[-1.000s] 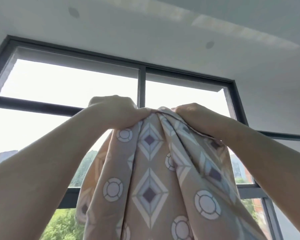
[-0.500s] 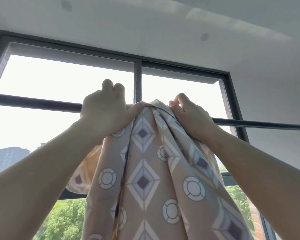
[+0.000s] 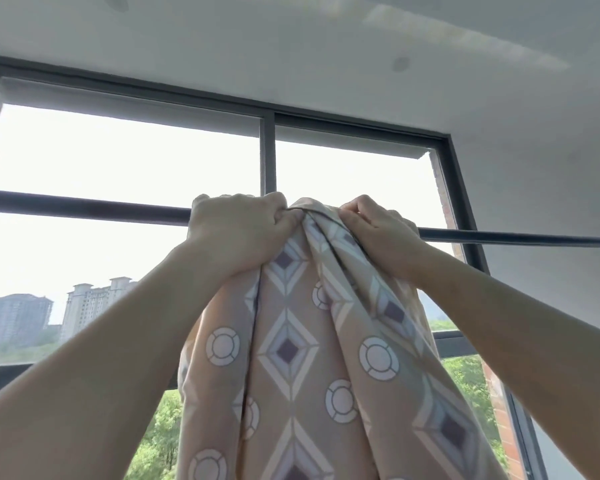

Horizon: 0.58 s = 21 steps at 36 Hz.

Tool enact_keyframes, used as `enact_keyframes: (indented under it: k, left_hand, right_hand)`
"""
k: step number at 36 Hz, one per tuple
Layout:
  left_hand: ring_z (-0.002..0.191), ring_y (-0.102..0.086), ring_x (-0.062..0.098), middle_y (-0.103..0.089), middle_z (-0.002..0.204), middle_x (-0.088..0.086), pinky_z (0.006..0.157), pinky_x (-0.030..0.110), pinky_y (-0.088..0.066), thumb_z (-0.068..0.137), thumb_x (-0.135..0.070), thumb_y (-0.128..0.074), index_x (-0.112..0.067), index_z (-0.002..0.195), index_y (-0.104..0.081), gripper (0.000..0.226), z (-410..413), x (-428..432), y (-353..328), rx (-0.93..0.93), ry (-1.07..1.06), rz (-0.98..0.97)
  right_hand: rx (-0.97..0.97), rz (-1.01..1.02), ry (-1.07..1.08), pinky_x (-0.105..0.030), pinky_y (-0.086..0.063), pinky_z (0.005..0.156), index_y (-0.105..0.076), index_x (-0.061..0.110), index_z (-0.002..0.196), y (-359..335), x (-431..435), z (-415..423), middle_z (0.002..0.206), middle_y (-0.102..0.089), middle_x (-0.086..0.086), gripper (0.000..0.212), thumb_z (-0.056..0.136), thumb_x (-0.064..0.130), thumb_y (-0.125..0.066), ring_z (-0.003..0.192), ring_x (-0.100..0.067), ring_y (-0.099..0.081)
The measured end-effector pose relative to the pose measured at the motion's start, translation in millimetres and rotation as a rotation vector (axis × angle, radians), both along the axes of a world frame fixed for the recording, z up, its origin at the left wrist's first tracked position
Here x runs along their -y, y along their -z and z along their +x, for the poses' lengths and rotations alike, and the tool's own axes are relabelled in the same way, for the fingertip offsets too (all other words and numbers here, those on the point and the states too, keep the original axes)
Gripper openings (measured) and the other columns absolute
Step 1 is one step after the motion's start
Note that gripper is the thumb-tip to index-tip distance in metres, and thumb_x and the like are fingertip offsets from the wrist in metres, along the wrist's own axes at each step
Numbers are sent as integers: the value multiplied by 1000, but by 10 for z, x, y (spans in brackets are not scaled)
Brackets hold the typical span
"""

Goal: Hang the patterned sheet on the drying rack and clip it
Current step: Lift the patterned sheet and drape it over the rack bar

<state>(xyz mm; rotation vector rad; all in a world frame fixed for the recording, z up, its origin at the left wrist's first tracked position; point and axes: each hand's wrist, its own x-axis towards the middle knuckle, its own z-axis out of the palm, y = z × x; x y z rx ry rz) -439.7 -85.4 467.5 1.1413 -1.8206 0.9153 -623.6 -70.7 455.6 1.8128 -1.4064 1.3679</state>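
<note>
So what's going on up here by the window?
A person reaches up with both arms: the left hand and right hand each grip the bunched top of a patterned sheet, held right at a dark rod in front of the window. The rest hangs down between the arms. Whether it's over the rod is hidden; no clip shows.

Bright dark-framed window (image 3: 118, 157), white ceiling (image 3: 291, 46), distant towers (image 3: 94, 306)

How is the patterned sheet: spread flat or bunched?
Bunched: the patterned sheet hangs in deep folds, gathered at the top between the left hand and right hand.
</note>
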Motion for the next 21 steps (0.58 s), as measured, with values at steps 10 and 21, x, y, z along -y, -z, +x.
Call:
enact_keyframes:
  k: [10,21]
  left_hand:
    - [128,-30,27,-44,135,5,106,45,-17,92,-51,-22,-20,123,-44,49,-1,61,339,-214,137,-229]
    - [121,-28,12,-12,131,-19,97,38,-36,58,-72,-64,-55,128,0,97,-47,-23,1183,-542,767,213]
  right_hand:
    - [-30,-2,89,-39,-24,92,-48,32,105,-40,-22,-14,111,-56,4,33,96,51,-22,108,-22,-45]
    - [-8,-19,110,-37,-24,91,-42,32,99,16,31,73,115,-54,1,26,96,49,-22,111,-25,-44]
